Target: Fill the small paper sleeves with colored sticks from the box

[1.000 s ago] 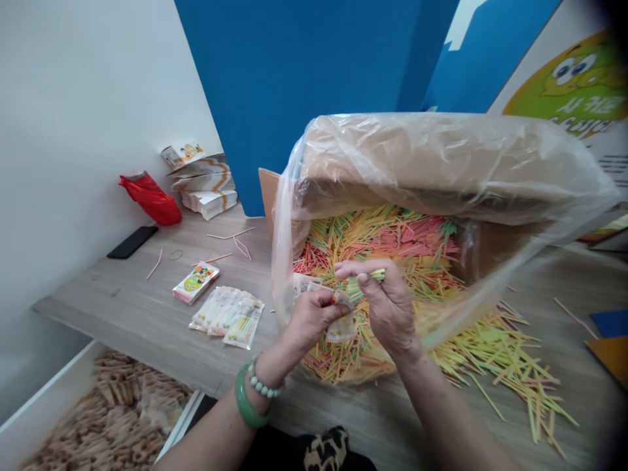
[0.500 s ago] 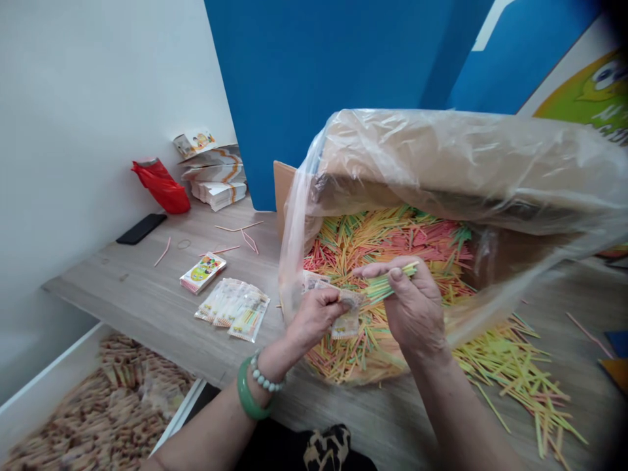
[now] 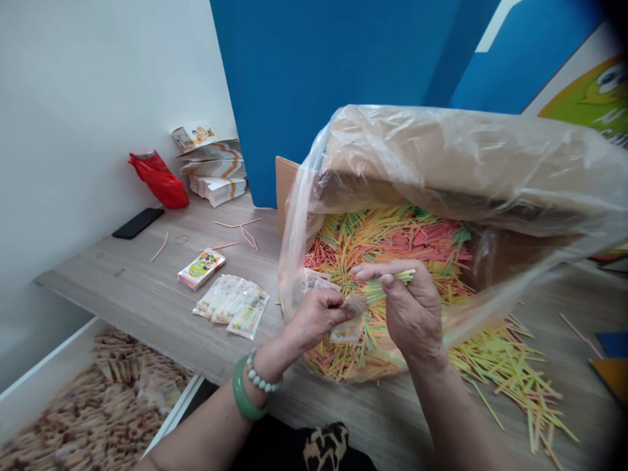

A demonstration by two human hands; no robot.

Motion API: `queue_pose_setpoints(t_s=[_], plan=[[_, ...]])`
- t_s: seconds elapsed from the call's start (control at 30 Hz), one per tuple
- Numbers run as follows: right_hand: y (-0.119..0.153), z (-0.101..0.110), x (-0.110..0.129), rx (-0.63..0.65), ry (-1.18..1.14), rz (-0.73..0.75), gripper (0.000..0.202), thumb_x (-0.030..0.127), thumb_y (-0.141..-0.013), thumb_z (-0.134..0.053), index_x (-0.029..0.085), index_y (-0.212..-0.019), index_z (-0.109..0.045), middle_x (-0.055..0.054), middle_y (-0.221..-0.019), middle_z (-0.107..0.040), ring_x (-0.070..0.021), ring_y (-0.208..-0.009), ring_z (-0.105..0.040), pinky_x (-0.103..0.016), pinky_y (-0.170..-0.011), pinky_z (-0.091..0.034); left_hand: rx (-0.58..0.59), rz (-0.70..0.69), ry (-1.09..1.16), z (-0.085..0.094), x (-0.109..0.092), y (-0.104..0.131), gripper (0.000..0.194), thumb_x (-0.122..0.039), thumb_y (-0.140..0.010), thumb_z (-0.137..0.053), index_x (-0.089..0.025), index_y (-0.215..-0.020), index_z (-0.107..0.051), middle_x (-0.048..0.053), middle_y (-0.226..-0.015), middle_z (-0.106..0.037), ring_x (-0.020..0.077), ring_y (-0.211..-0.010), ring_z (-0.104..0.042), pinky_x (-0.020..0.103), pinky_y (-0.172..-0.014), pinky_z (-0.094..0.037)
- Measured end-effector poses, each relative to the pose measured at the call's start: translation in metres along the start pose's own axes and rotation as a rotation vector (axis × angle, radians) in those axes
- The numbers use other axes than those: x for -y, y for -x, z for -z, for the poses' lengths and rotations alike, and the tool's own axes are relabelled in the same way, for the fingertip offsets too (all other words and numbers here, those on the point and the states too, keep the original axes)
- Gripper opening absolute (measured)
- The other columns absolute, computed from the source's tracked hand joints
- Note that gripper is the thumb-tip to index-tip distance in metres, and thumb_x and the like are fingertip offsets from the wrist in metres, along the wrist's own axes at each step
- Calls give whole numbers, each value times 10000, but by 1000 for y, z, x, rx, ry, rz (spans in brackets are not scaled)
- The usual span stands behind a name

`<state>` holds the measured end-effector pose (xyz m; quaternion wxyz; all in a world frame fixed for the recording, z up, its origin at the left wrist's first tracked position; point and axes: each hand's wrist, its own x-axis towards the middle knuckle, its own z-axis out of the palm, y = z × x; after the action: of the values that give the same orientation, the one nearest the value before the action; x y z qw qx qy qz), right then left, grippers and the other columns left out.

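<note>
My left hand (image 3: 316,318), with a green bangle and a beaded bracelet at the wrist, pinches a small clear packet (image 3: 346,330) at its top edge. My right hand (image 3: 412,307) holds a bundle of yellow and green sticks (image 3: 391,285) between thumb and fingers, their left ends at the packet's top. Whether the ends are inside it I cannot tell. Both hands are over a plastic-lined cardboard box (image 3: 441,140) full of loose coloured sticks (image 3: 392,229). More packets (image 3: 318,280) lie at the box's left side, behind my left hand.
On the table (image 3: 93,288) are filled packets (image 3: 233,304), a printed card pack (image 3: 201,267), a phone (image 3: 138,223), a red bag (image 3: 159,180) and stacked cartons (image 3: 216,170). Loose sticks (image 3: 510,366) lie right of the box. A bin of small packs (image 3: 112,399) stands lower left.
The bundle in my right hand has lowered slightly and sits flatter against the packet's top. The view has shifted a little. Both hands keep their hold.
</note>
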<state>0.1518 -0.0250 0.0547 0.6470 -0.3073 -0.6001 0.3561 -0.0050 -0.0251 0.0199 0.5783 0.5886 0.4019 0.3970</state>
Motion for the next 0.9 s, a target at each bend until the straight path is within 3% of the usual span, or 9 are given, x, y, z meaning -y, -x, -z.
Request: queue_pose_setpoints(t_s=[0.3,0.57,0.8,0.9], plan=[[5,2,-1,100,92,-3,136,245,-986,-579,269,-971,-712,-2,-932,-763,-232,-1061,-696,-461,-1031,-488,33,157,149,-4,-4,1,375,-448,-706,-775,-166,-584,-560,-59,-533,-433,71,-497,-369,235,-487,-256],[1,10,-11,125,33,-276,191,361,-963,-590,268,-912,-749,-33,-1033,-782,-268,-1162,-657,-471,-1077,-424,-61,127,222,-5,4,-1,287,-367,-665,-791,-158,-638,-596,-60,-565,-476,73,-523,-395,220,-500,-290],[-2,7,-17,54,51,-424,178,368,-881,-661,231,-769,-687,-54,-1176,-765,-252,-1069,-648,-408,-963,-432,-201,46,213,-8,5,-1,150,-224,-681,-758,-152,-703,-629,-41,-648,-555,91,-607,-474,222,-587,-382],[-4,7,-19,-2,45,-463,158,361,-837,-685,225,-759,-699,-59,-1100,-772,-248,-1021,-638,-387,-919,-430,-202,13,194,-9,5,0,95,-178,-702,-740,-146,-777,-692,-25,-697,-602,107,-673,-510,236,-656,-410]])
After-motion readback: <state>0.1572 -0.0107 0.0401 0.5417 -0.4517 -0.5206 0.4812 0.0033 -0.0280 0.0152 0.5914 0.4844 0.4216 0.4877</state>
